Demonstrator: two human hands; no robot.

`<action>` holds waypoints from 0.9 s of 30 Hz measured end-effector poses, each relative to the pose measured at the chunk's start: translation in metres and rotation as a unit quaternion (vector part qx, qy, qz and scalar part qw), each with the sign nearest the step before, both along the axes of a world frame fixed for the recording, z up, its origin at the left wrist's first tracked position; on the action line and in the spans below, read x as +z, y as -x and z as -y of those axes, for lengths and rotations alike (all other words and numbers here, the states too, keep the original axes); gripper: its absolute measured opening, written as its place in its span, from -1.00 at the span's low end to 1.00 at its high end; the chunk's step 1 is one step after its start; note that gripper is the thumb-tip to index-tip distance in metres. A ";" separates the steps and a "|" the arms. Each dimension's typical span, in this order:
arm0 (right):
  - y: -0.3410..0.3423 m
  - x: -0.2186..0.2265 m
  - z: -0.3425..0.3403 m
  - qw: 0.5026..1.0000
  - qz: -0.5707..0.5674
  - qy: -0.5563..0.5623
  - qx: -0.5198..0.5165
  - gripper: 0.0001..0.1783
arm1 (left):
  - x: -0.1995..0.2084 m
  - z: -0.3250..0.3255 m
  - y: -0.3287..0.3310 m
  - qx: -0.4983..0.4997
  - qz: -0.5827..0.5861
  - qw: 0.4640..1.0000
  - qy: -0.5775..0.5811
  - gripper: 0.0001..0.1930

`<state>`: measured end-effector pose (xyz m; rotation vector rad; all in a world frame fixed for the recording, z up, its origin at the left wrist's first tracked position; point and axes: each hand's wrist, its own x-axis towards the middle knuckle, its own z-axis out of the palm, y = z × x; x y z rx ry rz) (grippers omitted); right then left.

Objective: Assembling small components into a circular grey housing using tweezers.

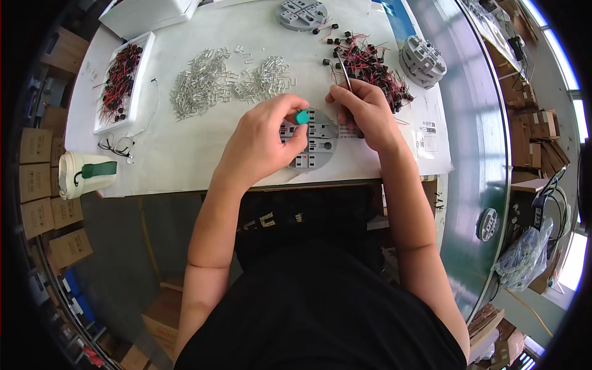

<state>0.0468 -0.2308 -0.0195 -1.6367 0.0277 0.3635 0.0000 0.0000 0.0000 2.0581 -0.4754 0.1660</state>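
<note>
Between the thumb and fingertips of my left hand (262, 139) is a small green block-like part (301, 116). My left hand is over a grey round fixture (320, 161) with rows of slots, hiding part of it. My right hand (367, 114) grips a pair of metal tweezers (344, 73), pointing away from me. Their tips reach the left side of a pile of small black components with red and black wires (370, 65). Whether the tips hold one of them is too small to tell.
Two heaps of small clear U-shaped pieces (200, 86) lie left of centre. A white tray (150, 46) of wired components sits at far left, near glasses (120, 147) and a cream cup (71, 176). Two more round fixtures stand at the back (302, 13) and right (424, 61).
</note>
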 end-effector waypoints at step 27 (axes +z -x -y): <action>0.039 0.011 0.074 0.849 0.241 0.462 -0.089 -0.75 | -0.038 0.028 0.004 0.021 0.116 0.986 -0.113 -0.48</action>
